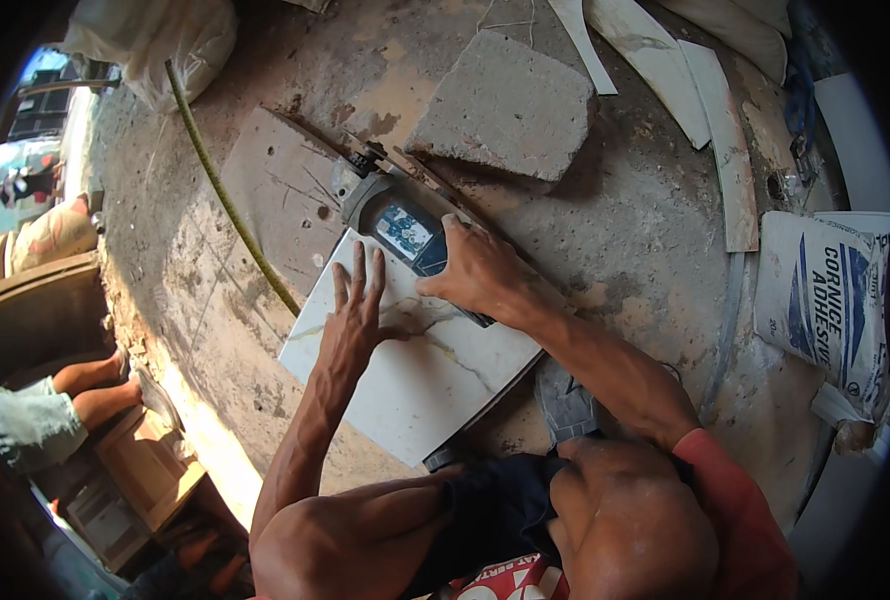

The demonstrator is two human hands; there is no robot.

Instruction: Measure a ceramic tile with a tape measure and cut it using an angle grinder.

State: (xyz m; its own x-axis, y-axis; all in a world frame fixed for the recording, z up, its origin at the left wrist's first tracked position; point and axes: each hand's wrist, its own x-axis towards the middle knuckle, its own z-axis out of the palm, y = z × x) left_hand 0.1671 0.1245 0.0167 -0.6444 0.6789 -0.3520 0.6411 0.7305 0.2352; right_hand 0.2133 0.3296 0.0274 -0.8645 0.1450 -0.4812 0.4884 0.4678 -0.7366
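Observation:
A white tile with grey and tan veins [405, 385] lies in front of my knees. My left hand [350, 315] rests on its left part, fingers spread and stretched out, holding nothing. An angle grinder [405, 228] with a grey metal head and dark body lies at the tile's far right side. My right hand [477, 268] is closed around the grinder's body from the right. The grinder's head reaches past the tile's far edge, over a flat brownish board [275, 185]. I cannot make out its disc, nor whether it is spinning.
A rough concrete slab [510, 105] lies beyond the grinder. A yellowish hose [215, 185] curves toward the tile's left corner. Cut white strips [730, 150] lie far right, above a white-and-blue bag [820, 300]. Another person's legs [95, 395] show at the left. My shoe [565, 400] is beside the tile.

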